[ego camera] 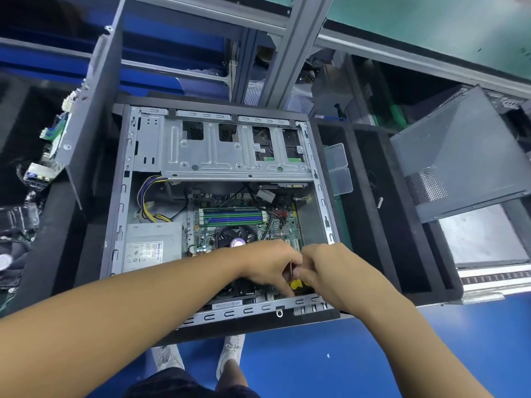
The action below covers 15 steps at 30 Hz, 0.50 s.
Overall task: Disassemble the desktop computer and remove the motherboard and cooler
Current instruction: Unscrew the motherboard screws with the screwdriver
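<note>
An open desktop case (120, 196) lies flat in front of me. Inside it I see the green motherboard (287, 225) with blue and green memory slots, and the round black cooler fan (235, 235). My left hand (267, 265) and my right hand (330, 268) meet over the board's near right corner. Their fingers are curled round a thin metal shaft, and a yellow and black tool handle (297, 284) shows just below them. The board under both hands is hidden.
A grey power supply (152, 245) sits at the case's near left, with a metal drive cage (230, 150) across the back. Black foam trays flank the case. A removed side panel (459, 150) leans at the right. Loose boards lie at the far left (37, 170).
</note>
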### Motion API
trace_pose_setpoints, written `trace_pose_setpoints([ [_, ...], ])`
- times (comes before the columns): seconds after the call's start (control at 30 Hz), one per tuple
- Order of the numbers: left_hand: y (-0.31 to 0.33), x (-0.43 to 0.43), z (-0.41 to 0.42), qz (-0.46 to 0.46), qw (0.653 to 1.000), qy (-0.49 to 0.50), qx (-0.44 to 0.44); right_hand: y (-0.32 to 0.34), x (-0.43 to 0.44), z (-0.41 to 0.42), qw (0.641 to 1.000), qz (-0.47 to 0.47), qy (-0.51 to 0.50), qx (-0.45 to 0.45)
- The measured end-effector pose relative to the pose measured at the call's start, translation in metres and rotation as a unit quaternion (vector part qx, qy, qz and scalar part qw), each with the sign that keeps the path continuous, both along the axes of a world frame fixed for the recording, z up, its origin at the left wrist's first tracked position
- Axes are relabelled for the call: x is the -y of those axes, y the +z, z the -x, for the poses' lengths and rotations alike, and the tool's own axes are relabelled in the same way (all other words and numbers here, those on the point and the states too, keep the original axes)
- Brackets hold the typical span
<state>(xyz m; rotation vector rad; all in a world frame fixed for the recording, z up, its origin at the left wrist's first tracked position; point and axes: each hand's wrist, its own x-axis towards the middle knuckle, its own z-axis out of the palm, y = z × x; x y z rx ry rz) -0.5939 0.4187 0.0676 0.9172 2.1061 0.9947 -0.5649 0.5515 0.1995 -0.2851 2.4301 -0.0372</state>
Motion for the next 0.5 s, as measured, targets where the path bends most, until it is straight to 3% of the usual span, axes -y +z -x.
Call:
trace_pose_setpoints([
  [0.2, 0.0044, 0.0033, 0.0047, -0.015, 0.999, 0.012, 0.037, 0.0015, -0.0024, -0.0019, 0.999, 0.024, 0.025, -0.009],
  [0.4, 0.0028, -0.0013, 0.0032, -0.021, 1.0, 0.023, -0.003, 0.0023, -0.0064, -0.0039, 0.997, 0.01, -0.077, -0.015],
  [0.5, 0.0013, -0.0036, 0.0008, -0.02, 0.999, 0.017, -0.021, -0.0031, -0.0037, -0.0083, 0.998, -0.012, -0.057, -0.028],
])
